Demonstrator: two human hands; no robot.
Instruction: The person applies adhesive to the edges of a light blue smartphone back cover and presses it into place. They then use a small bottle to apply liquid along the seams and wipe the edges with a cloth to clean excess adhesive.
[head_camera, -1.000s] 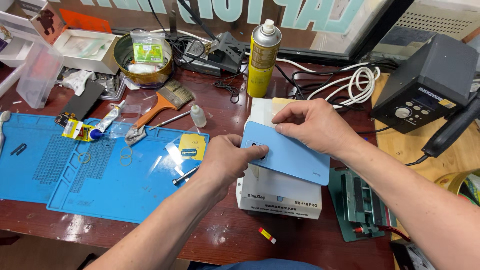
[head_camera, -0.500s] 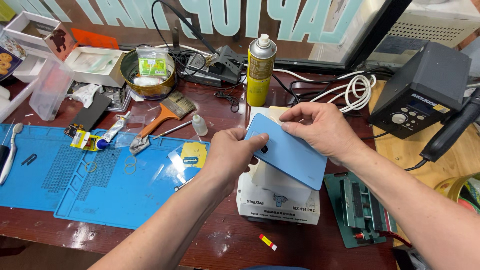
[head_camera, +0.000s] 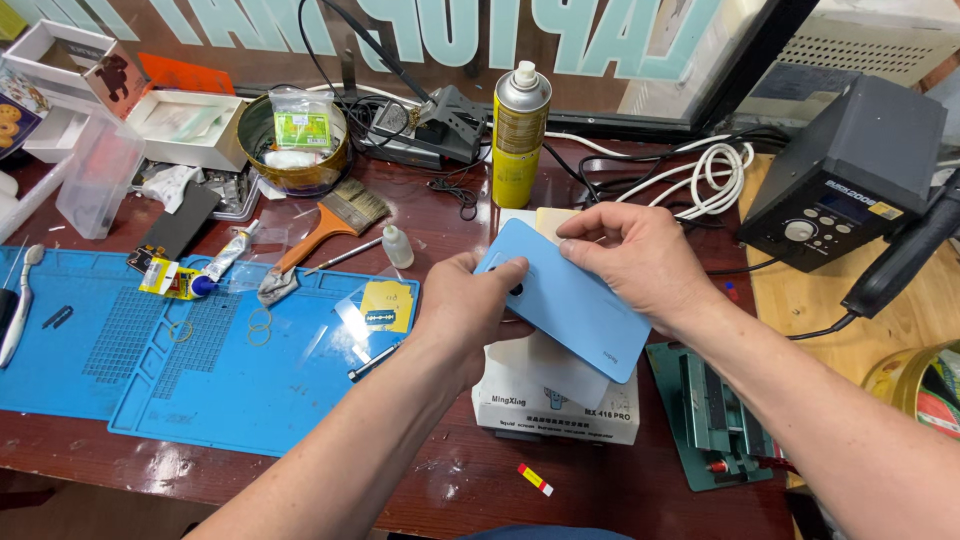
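**A:** Item one. What did we hold, and how?

**B:** We held a light blue phone back panel (head_camera: 565, 300) with both hands. Our left hand (head_camera: 470, 310) clasped its lower left end, thumb on the upper face beside a small dark hole. Our right hand (head_camera: 635, 265) pinched the top edge near the upper corner, fingers curled over it. Both grips were closed on the panel; neither was loose.

**B:** Location: raised just above the white machine (head_camera: 555, 395) that stood near the front edge of the table (head_camera: 450, 480), right of the blue work mat (head_camera: 200, 360).

**A:** Progress entry?

**B:** We judged the panel already parted from whatever body it belonged to, since no phone body showed beneath it. A pale yellowish sheet (head_camera: 555, 222) peeked out behind its far corner; we could not tell what it was. Nothing was yet set down or fitted, so the handling looked midway.

**A:** Orientation?

**B:** Outer face upward, towards us. Long axis diagonal, running from the table's back left towards its front right. The hole end lay at our left hand; the lower right corner pointed to the green jig (head_camera: 715, 420).
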